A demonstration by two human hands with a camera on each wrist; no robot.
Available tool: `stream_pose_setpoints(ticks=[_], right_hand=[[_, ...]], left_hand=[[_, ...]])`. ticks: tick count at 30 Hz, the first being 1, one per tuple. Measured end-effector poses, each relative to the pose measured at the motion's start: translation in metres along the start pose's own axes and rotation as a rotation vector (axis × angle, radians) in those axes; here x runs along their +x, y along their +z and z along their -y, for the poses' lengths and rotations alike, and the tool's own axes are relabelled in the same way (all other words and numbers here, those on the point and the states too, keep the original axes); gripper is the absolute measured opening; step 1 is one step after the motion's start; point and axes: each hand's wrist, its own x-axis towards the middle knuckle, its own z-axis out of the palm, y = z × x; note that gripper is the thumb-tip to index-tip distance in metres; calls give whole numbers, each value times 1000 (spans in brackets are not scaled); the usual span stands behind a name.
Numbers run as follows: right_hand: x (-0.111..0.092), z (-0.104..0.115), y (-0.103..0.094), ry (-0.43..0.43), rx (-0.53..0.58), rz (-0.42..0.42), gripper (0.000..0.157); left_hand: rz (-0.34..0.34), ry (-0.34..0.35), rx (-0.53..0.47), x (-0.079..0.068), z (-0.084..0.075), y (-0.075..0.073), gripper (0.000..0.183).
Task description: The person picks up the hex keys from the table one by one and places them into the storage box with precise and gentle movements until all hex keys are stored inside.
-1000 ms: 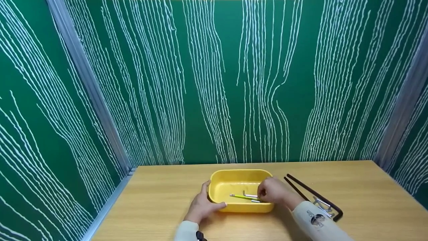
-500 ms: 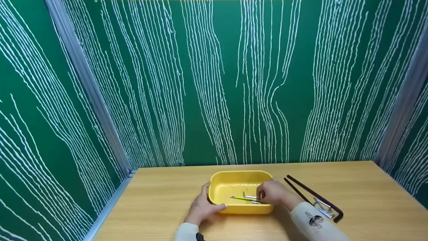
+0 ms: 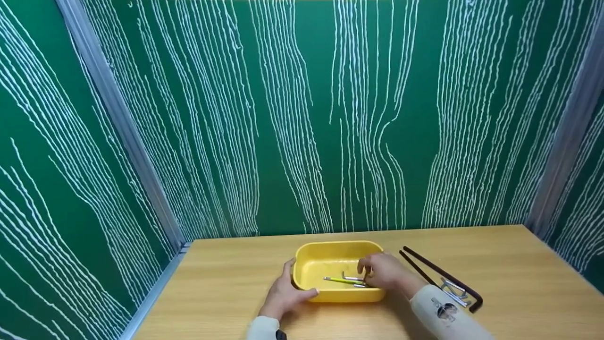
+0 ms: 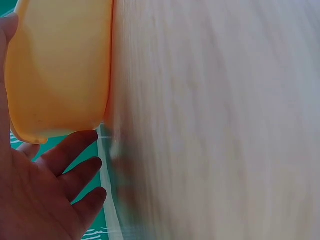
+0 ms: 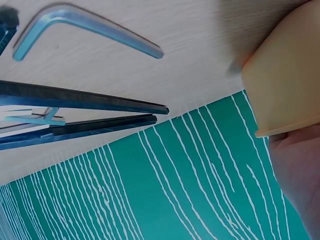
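A yellow plastic tub (image 3: 339,296) sits on the wooden table. My left hand (image 3: 285,293) grips its left end, thumb over the near rim and fingers along the outside; the left wrist view shows the fingers spread below the tub wall (image 4: 62,65). My right hand (image 3: 384,270) reaches in over the right rim, fingers bent down at the tools inside. A slim yellow-green stick (image 3: 335,279) with a silver end lies there, beside a silver hex key (image 3: 351,277) with a bent end. I cannot tell whether the right fingertips pinch anything. In the right wrist view, the tub hides them.
To the tub's right lie two large dark hex keys (image 3: 446,272), with several smaller silver hex keys (image 3: 455,290) between them. The right wrist view shows a silver hex key (image 5: 95,22) close up. A green wall (image 3: 283,208) with white wavy lines rises behind the table (image 3: 226,269).
The right hand's fingers have spread slightly apart over the tools. The left hand keeps its hold on the tub, and the tools in it lie much as before.
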Motion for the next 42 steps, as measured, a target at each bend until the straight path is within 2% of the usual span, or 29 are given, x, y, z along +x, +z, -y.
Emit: stream_pose_setpoints(ticks=[2,5,9,12,17,24,30,34,42], right_hand=[[0,-1,-1,-31,7,-27,16],[-2,-3,-5,-35,96,-61,19],[-4,-7,-12,22,284,-123,21],[-5,-11,-19,51,340,-164,20],[-8,-17,-29,76,281,-175,21],[-17,-24,-39,182,247,-137,20],[-26,-33,-44,236,199,-134,19],[-35,-39,-45,251,174,-152,17],[-52,-52,-45,215,77,-156,15]], left_hand=[[-3,4,8,0,0,0,110],[-3,10,25,-1,-1,0,111],[1,11,16,-2,-1,0,111],[-5,15,21,-2,-1,-1,111],[-15,27,23,-3,-1,-3,109],[-1,21,-7,-2,-1,-2,109],[-6,12,-6,-2,-2,-2,113],[-5,8,-9,-2,-1,-2,112],[-3,-4,-30,0,1,1,110]])
